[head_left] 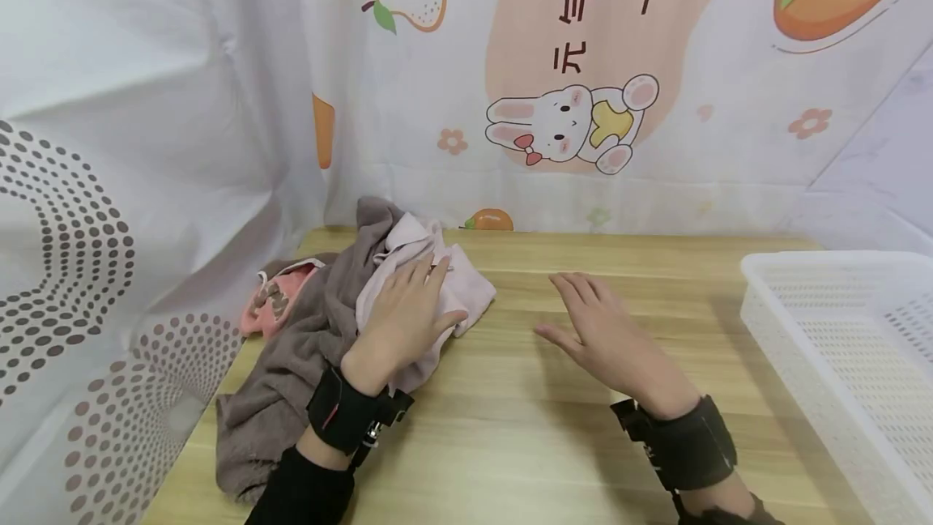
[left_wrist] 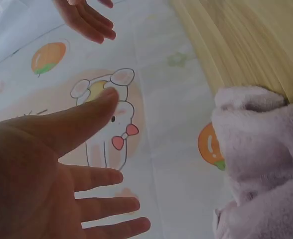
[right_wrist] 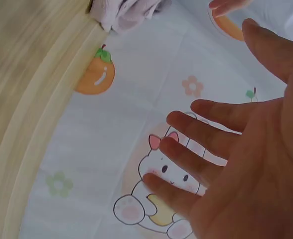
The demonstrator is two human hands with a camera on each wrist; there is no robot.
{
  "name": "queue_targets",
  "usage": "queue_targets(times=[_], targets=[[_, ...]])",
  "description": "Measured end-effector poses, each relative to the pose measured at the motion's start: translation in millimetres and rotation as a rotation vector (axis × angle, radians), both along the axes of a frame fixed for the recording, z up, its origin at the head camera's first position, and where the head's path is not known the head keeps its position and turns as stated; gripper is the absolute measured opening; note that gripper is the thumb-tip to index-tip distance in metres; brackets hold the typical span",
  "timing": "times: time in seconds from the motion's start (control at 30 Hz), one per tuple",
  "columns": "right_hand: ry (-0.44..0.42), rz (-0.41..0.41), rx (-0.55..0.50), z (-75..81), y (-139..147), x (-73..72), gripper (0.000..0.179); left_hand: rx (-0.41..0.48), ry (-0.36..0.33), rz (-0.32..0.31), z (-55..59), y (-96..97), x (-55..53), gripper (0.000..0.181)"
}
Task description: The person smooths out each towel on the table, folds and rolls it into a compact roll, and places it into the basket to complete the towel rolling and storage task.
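Observation:
My left hand (head_left: 404, 310) is over the pale pink cloth (head_left: 470, 286) in the head view, fingers straight and thumb spread, gripping nothing. That fluffy cloth (left_wrist: 258, 149) shows to the right of the hand in the left wrist view. Beneath and left of it lies a crumpled grey-brown towel (head_left: 291, 395). A coral-pink cloth piece (head_left: 280, 302) with a brown pattern pokes out at the pile's far left. My right hand (head_left: 608, 339) hovers above the bare wood right of the pile, its fingers extended and palm empty in the right wrist view.
A white perforated plastic basket (head_left: 780, 347) stands at the right of the wooden table (head_left: 503, 444). Behind the table hangs a white curtain (head_left: 408, 128) printed with fruit and a rabbit. Dotted white sheeting (head_left: 168, 209) closes off the left side.

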State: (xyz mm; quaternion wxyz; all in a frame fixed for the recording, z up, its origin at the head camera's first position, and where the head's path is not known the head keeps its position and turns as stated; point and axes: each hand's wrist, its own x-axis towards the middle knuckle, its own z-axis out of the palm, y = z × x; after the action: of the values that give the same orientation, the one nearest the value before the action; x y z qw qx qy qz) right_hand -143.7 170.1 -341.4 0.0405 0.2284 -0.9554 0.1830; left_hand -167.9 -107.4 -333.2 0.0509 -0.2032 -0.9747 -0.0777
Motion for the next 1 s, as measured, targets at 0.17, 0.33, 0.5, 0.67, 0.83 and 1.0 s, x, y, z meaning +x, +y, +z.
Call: queue_targets(times=[0.17,0.33,0.5,0.67,0.83,1.0], targets=[[0.008,0.038,-0.01,0.3,-15,-1.8,0.078,0.01,-0.078,-0.005,-1.5,-6.6,-7.9,0.079],[0.01,0.081,-0.002,0.9,-36,-5.1,0.077,0.034,-0.125,-0.01,-3.7,-12.5,-12.5,0.078],[0.058,0.153,0.019,-4.7,-56,-8.9,0.074,0.039,-0.157,-0.047,-4.7,-14.2,-13.0,0.075],[0.148,0.227,0.073,-13.2,-72,-13.9,0.069,0.008,-0.255,-0.059,-8.1,-10.3,-12.6,0.075],[0.133,0.265,0.062,-18.4,-86,-19.9,0.063,-0.083,-0.324,-0.019,-15.8,-6.9,-11.1,0.082],[0.103,0.266,0.059,-21.5,-97,-26.6,0.055,-0.13,-0.324,0.009,-23.3,-1.3,-12.3,0.067]])
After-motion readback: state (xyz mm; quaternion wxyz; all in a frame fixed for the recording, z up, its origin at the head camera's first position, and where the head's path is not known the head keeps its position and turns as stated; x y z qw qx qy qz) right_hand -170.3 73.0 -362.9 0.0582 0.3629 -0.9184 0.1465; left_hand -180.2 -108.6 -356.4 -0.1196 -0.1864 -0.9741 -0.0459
